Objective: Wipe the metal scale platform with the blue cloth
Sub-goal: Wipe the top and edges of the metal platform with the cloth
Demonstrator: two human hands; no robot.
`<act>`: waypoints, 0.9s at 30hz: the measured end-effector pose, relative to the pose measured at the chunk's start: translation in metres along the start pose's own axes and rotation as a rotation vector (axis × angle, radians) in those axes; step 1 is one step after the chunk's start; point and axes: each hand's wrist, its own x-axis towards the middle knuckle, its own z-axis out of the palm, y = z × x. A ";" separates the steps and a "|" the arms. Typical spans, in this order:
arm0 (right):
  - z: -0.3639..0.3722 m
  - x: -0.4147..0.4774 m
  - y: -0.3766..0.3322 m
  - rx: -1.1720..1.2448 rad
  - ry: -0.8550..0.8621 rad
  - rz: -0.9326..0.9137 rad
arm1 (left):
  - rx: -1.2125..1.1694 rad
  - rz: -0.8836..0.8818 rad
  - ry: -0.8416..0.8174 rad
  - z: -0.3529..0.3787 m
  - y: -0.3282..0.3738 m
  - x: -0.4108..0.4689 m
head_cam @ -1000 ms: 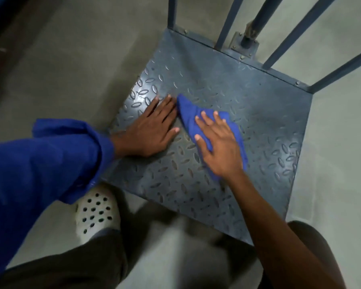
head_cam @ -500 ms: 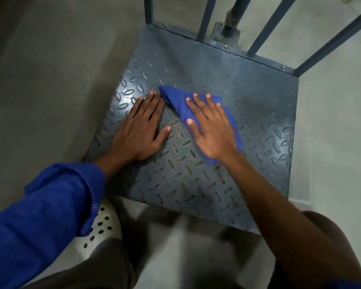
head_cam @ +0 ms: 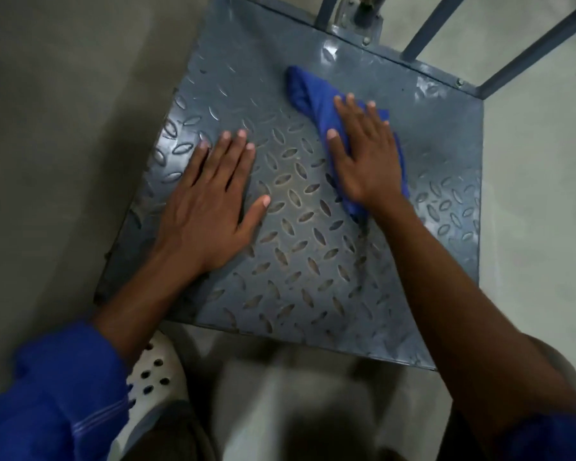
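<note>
Left hand spread open and flat, palm down on the near-left part of the metal platform, right hand likewise open, fingers splayed, pressing the crumpled blue cloth onto the far-right area near the rails.

White perforated clog on grey concrete floor

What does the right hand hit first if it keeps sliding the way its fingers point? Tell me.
The right hand, flat on the blue cloth, points toward the platform's far edge. It would probably meet the railing bars rising there first, though depth is unclear.
</note>
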 end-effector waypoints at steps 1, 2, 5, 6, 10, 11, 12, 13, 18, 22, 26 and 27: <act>-0.002 0.008 0.006 0.005 0.016 0.094 | -0.001 0.009 -0.004 -0.001 -0.001 -0.004; -0.002 0.012 0.004 0.002 0.026 0.167 | -0.004 0.012 -0.009 -0.002 -0.002 -0.009; 0.007 -0.008 -0.040 -0.017 -0.003 0.118 | -0.007 0.002 -0.008 -0.004 -0.002 -0.015; 0.010 -0.025 -0.056 -0.023 -0.030 -0.005 | -0.008 -0.003 -0.005 -0.004 -0.001 -0.016; 0.009 -0.062 -0.052 -0.056 -0.066 -0.226 | -0.012 -0.013 0.008 -0.005 0.000 -0.017; 0.006 -0.053 -0.039 -0.055 -0.043 -0.141 | -0.016 -0.014 0.006 -0.005 -0.001 -0.019; 0.002 -0.039 -0.026 -0.050 -0.022 -0.032 | -0.017 -0.016 0.005 -0.005 -0.001 -0.021; 0.000 -0.023 -0.015 -0.049 -0.002 0.073 | -0.016 -0.018 0.004 -0.006 -0.001 -0.023; 0.011 -0.002 -0.059 -0.056 -0.061 0.001 | -0.011 -0.023 -0.015 -0.005 -0.001 -0.024; 0.013 -0.030 -0.064 -0.063 -0.151 -0.368 | -0.018 -0.030 -0.002 -0.007 0.002 -0.022; -0.005 -0.001 0.001 -0.043 -0.064 -0.091 | -0.012 -0.042 -0.004 -0.009 0.004 -0.022; -0.004 0.011 0.006 -0.047 -0.054 -0.027 | -0.011 -0.045 -0.002 -0.009 0.004 -0.022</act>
